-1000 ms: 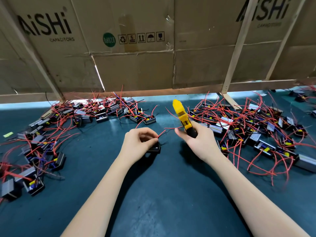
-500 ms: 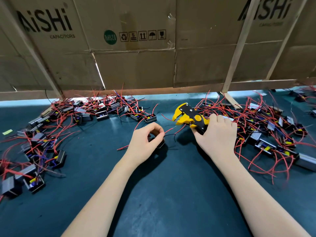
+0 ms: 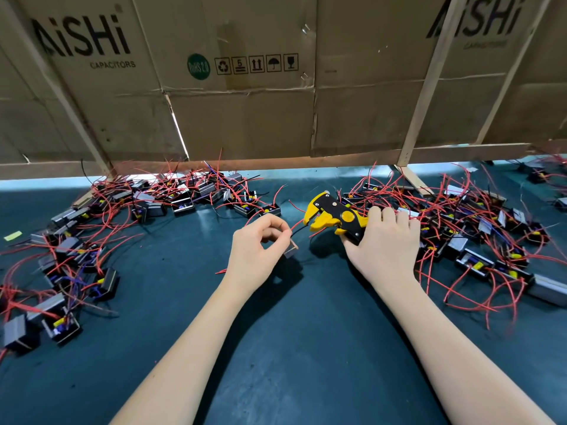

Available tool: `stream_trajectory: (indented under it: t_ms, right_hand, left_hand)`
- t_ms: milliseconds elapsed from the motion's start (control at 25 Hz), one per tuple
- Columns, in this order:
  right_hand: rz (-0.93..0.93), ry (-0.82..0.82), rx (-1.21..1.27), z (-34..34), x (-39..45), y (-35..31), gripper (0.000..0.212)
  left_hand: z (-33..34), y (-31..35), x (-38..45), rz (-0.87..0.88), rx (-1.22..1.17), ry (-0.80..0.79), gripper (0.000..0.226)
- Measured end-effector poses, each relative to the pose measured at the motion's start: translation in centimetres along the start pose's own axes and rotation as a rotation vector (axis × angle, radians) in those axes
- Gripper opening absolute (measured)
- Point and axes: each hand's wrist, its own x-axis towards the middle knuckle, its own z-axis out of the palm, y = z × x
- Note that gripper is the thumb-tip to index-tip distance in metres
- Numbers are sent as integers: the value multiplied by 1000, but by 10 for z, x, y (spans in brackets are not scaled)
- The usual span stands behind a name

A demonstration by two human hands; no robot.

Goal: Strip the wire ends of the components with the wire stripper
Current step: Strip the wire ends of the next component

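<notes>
Nearest, two bare forearms came up from the bottom edge of the frame over the dark green mat [image 3: 306, 348]; the left hand [image 3: 256, 256], just left of centre, had thumb and forefinger curled together and pinched a thin wire [image 3: 302, 229] that ran off to the right, while a small grey-and-black component [image 3: 291, 250] sat tucked at its fingers, partly hidden; the right hand [image 3: 385, 243], right of centre, gripped the handles of the yellow-and-black wire stripper [image 3: 334, 214], whose head pointed left with its jaws apart; the tip of the pinched wire lay just short of those jaws, and whether it touched them I could not tell. Further out, a heap of components [image 3: 478, 240] trailing red leads spread across the right of the frame, right up against the back of the right hand; another scatter of components [image 3: 92, 259] curved from the lower left up to the middle of the frame, with a few purple leads among the red; a small yellow-green scrap [image 3: 13, 235] lay at the left edge. Beyond it all, a wall of flattened cardboard boxes [image 3: 245, 118] printed "AiSHi CAPACITORS" filled the top half, braced by slanting wooden battens [image 3: 426, 87].
</notes>
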Motion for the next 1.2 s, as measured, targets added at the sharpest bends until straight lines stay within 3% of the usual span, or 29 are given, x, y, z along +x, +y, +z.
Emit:
stream_trajectory:
  t_ms: [520, 880, 1080, 1200]
  right_hand:
    - [-42, 8, -14, -5, 0, -3, 56]
    - [-14, -229, -14, -8, 8, -2, 47]
    - [-34, -101, -8, -2, 4, 4, 54]
    - [8, -100, -6, 1, 3, 6, 55]
  left_hand:
    - [6, -5, 0, -59, 83, -58, 13]
    - [2, -3, 0, -57, 79, -109, 11]
    - [0, -5, 2, -88, 33, -100, 13]
    - [-4, -9, 5, -128, -26, -188, 9]
